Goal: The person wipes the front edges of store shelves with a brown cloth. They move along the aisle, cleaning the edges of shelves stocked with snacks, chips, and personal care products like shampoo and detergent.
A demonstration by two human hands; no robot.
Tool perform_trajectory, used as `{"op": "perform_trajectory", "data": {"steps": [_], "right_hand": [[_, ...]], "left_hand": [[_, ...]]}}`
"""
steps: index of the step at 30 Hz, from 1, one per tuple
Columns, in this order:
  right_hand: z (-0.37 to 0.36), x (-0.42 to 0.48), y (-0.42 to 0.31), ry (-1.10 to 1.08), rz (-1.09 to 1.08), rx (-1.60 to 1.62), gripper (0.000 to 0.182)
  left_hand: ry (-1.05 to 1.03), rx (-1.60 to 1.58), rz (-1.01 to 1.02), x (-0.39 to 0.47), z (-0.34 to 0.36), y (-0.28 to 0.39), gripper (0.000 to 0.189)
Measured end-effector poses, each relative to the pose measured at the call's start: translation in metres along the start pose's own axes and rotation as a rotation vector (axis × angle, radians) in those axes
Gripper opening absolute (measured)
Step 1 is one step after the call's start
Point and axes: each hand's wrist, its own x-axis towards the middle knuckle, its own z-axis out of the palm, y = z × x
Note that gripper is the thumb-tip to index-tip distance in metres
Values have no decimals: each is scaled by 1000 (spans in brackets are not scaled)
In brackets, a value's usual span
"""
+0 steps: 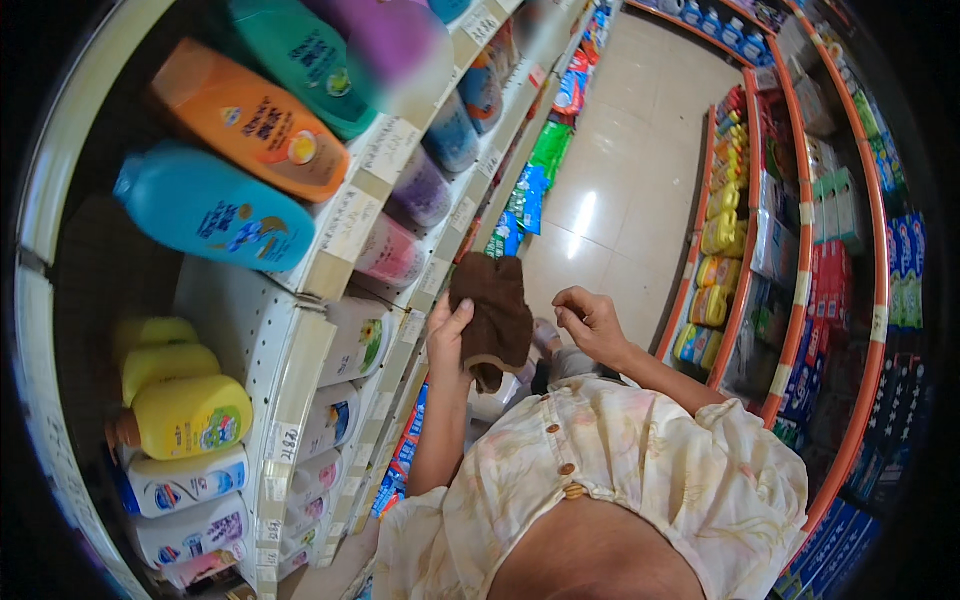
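Observation:
My left hand grips a dark brown cloth, thumb on top, and the cloth hangs folded from it beside the shelf edges. To the right of the cloth, my right hand is raised with its fingers curled and the thumb near the forefinger; no object shows in it. On the upper shelf at the left lie a blue bottle, an orange bottle and a green bottle. A yellow bottle and white bottles are on the shelf below.
White shelf edges with price tags run along the left, close to my left hand. Orange-edged shelves with boxes and yellow jugs curve along the right. A tiled floor aisle lies between them. A blurred purple item is at the top.

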Motion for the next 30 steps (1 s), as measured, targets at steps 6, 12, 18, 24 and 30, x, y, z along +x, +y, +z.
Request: {"op": "perform_trajectory", "data": {"steps": [6,12,18,24,30], "right_hand": [[-26,-11,7,67,-8,-100,8],[-49,14,26,122,-87,-13,6],[-109,55,36,101,-170,-21,7],[-178,77,53,196,-64,111,6],[-230,88,73,292,-44,77,6]], "left_hand": [[-75,-177,-123,26,26,-21,39],[-106,-240,-98,46,52,-36,43],[-179,-366,-168,86,93,-58,47],[-192,-251,-76,133,151,-81,47],[-129,-59,-16,173,207,-91,45]]}}
